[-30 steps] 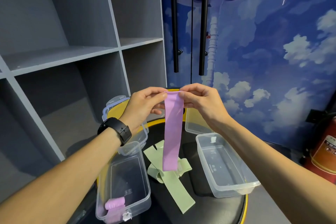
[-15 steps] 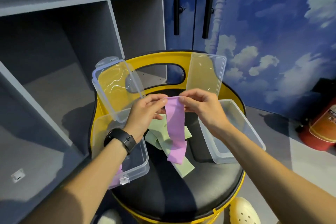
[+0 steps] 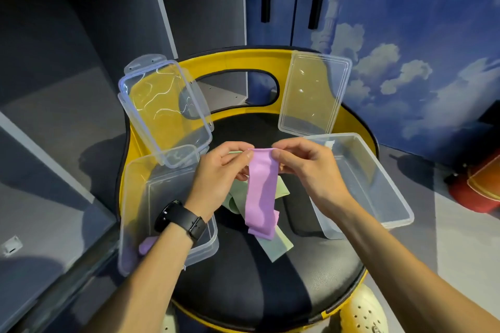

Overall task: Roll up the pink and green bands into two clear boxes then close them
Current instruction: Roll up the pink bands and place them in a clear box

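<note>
A pink band (image 3: 262, 197) hangs over the chair seat, its lower end folded on the seat. My left hand (image 3: 216, 178) pinches its top left corner and my right hand (image 3: 305, 170) pinches the top right corner. Green bands (image 3: 273, 244) lie on the seat beneath it. The left clear box (image 3: 135, 211) holds a rolled pink band (image 3: 147, 244), partly hidden by my left forearm. The right clear box (image 3: 378, 184) has nothing in it. Each box's clear lid, left (image 3: 162, 111) and right (image 3: 313, 92), leans on the chair back.
Everything rests on a black seat (image 3: 257, 292) with a yellow backrest (image 3: 238, 62). Grey shelving (image 3: 81, 89) stands on the left, a cloud-painted wall (image 3: 405, 48) behind. A red extinguisher (image 3: 481, 189) lies on the floor at right. A pale clog (image 3: 362, 311) shows below.
The view has tilted down, so the chair and boxes fill the frame. Both hands have lowered with the pink band, whose lower end now folds on the seat.
</note>
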